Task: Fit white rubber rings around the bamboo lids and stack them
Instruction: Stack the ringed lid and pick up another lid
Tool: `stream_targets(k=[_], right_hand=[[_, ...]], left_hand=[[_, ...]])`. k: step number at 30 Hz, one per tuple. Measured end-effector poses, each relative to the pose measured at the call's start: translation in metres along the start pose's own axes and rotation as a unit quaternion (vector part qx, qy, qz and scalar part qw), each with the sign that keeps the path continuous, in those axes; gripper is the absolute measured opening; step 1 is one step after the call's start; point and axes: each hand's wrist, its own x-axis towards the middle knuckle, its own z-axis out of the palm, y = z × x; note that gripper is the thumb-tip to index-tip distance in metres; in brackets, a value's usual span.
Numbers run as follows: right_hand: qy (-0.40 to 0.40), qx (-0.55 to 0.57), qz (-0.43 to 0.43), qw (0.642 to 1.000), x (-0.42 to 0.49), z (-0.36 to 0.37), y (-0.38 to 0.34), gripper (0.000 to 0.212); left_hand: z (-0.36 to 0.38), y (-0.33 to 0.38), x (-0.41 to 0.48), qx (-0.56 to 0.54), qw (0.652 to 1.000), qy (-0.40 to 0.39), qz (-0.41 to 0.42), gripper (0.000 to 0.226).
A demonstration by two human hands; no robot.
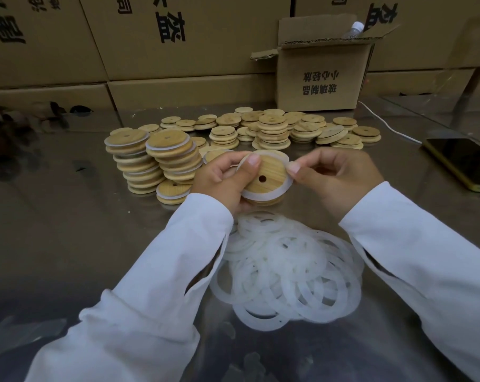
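A round bamboo lid [269, 176] with a small centre hole is held above the table, a white rubber ring [263, 194] lying around its rim. My left hand [222, 180] grips the lid's left edge, thumb on top of the ring. My right hand [332, 175] pinches the ring at the lid's upper right edge. Below my hands lies a loose pile of white rings [288, 271]. Two tall stacks of ringed lids [153, 161] stand to the left. Several low stacks of bare lids [274, 128] sit behind.
The work surface is a shiny metal table [68, 216]. An open cardboard box [321, 70] with a plastic bottle [353, 30] stands at the back right. A phone [464, 164] on a white cable [387, 125] lies far right. Large cartons [150, 37] wall the back.
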Motion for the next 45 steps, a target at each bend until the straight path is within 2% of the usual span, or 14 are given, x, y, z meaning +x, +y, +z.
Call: stream_targets(k=[6, 11, 18, 22, 24, 28, 34, 45], right_hand=[[0.055, 0.005, -0.014, 0.998, -0.006, 0.009, 0.006, 0.016], [0.095, 0.018, 0.0, 0.995, -0.011, 0.021, 0.009, 0.011], [0.15, -0.008, 0.007, 0.989, -0.006, 0.013, 0.008, 0.015], [0.115, -0.021, -0.024, 0.993, -0.004, 0.006, 0.007, 0.017], [0.074, -0.031, -0.036, 0.996, -0.003, 0.005, 0.007, 0.018], [0.04, -0.041, -0.042, 0.998, -0.004, 0.007, 0.008, 0.018], [0.034, -0.087, -0.047, 0.994, -0.004, 0.008, 0.006, 0.018], [0.053, -0.08, -0.077, 0.992, -0.001, 0.002, 0.0, 0.018]], left_hand=[[0.005, -0.004, 0.0, -0.015, 0.999, 0.038, -0.03, 0.004], [0.008, -0.002, 0.001, -0.029, 0.997, 0.064, -0.021, 0.004], [0.012, 0.001, -0.002, -0.056, 0.998, 0.009, -0.023, 0.003], [0.01, 0.0, -0.003, 0.048, 0.999, -0.016, -0.003, 0.014], [0.009, -0.001, -0.005, 0.1, 0.994, -0.023, 0.023, 0.01], [0.007, 0.0, -0.007, 0.133, 0.99, -0.021, 0.045, 0.012], [0.007, 0.002, -0.007, 0.125, 0.991, -0.013, 0.038, 0.017], [0.005, 0.006, -0.007, 0.047, 0.998, -0.027, 0.026, 0.016]])
